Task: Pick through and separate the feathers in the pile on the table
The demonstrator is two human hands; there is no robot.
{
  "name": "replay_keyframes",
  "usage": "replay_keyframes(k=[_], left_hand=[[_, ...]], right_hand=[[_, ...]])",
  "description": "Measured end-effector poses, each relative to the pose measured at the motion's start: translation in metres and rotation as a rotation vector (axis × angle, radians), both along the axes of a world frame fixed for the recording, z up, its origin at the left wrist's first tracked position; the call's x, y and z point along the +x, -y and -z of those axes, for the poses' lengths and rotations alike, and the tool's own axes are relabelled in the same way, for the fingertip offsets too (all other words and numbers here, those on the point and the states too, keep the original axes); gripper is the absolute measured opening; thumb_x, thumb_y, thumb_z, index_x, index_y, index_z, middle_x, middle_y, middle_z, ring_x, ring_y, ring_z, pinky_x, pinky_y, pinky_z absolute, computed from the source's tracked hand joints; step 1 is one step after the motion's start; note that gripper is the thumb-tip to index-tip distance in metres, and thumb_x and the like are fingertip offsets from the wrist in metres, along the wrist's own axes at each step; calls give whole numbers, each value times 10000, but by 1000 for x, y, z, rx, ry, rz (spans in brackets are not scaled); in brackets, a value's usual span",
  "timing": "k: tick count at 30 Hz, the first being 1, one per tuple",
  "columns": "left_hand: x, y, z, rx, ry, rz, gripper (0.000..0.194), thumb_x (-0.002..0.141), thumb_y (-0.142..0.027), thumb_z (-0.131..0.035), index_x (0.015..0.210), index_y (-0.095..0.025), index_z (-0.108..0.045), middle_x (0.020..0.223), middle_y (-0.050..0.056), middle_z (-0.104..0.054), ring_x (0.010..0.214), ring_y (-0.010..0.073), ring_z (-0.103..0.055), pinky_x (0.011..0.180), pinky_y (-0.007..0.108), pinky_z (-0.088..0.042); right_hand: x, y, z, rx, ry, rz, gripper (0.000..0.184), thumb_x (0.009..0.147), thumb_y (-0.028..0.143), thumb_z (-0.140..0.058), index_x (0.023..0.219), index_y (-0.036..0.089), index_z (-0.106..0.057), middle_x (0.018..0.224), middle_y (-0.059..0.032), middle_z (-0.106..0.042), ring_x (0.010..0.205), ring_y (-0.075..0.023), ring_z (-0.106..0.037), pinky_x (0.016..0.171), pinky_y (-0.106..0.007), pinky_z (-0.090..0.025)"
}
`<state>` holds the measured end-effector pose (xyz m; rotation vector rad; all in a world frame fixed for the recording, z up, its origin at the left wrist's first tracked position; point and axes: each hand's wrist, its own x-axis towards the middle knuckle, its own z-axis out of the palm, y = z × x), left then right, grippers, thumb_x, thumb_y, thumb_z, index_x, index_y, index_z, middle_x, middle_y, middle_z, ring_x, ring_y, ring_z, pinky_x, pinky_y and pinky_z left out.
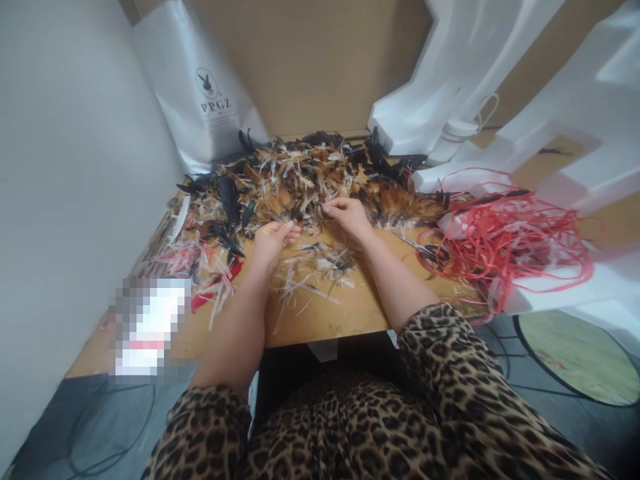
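A wide heap of brown, black and whitish feathers (pixel 300 167) spreads over the wooden table. At its front edge my left hand (pixel 271 241) is closed in a pinch, with a tuft of brown feathers (pixel 278 203) fanning out from the fingertips. Slightly farther right and higher, my right hand (pixel 350 215) has thumb and forefinger pressed together against the heap. Whatever lies in that pinch is too small to make out. Between my forearms lie loose pale feather bits (pixel 337 263) and thin clear strips (pixel 295 287).
Scissors (pixel 413 243) lie beside a tangle of red plastic string (pixel 520 233) on the right. A white bag (pixel 200 93) stands at the back left, near the wall. A lidded white container (pixel 453 137) sits back right. A round stool (pixel 580 357) is below the table (pixel 325 327).
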<state>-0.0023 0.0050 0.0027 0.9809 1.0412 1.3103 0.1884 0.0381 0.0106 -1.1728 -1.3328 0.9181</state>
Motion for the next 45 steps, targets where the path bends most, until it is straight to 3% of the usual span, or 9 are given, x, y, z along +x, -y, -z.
replay_keyframes(k=[5,9,14,23,28,31,36,45], left_hand=[[-3,-3,2,5,68,-7,191,629,-260,-701,709,-101,-632,699,58,-673,547,51,-586,529,145,-451],[-4,-4,4,0,76,-6,193,633,-261,-698,728,-104,-637,697,55,-674,541,48,-581,524,145,-446],[-5,-3,2,-18,130,11,172,637,-223,-702,737,-99,-639,712,63,-678,556,52,-591,524,140,-453],[-10,-2,-4,-154,300,92,51,729,-84,-596,757,-59,-631,786,97,-679,588,45,-599,518,101,-458],[-12,-1,-6,-192,345,184,75,752,-59,-560,771,-59,-632,813,104,-678,619,49,-608,537,95,-473],[-12,0,-6,-202,365,210,91,759,-54,-546,783,-62,-634,818,101,-678,627,53,-614,545,97,-481],[-11,1,-6,-211,375,229,87,760,-61,-548,784,-62,-632,833,110,-677,638,58,-620,560,100,-489],[-3,10,-10,-250,348,383,123,773,-43,-511,768,-60,-633,892,135,-671,643,66,-623,556,107,-489]], right_hand=[[9,-2,9,-16,514,66,195,675,333,-592,702,160,-678,673,-23,-629,622,-129,-523,616,-256,-380],[0,4,12,22,867,83,237,676,386,-607,782,185,-673,831,-64,-638,738,-172,-543,661,-273,-379],[-1,6,12,78,1071,82,203,779,237,-462,845,181,-646,900,-95,-604,851,-203,-534,747,-295,-365],[5,7,-1,492,740,10,108,714,158,-463,757,159,-562,823,-61,-545,832,-183,-492,768,-302,-355],[-2,16,-14,603,547,-36,69,703,151,-464,728,168,-526,817,-52,-534,826,-170,-486,777,-303,-369],[-8,20,-20,543,364,-57,36,703,184,-487,713,167,-517,790,-38,-541,777,-150,-492,734,-288,-388],[-16,20,-22,296,-81,-141,89,688,246,-541,726,170,-513,693,7,-550,594,-93,-472,604,-242,-391],[-33,22,-13,-7,-565,-265,180,645,284,-628,708,184,-492,669,22,-576,557,-66,-484,498,-182,-377]])
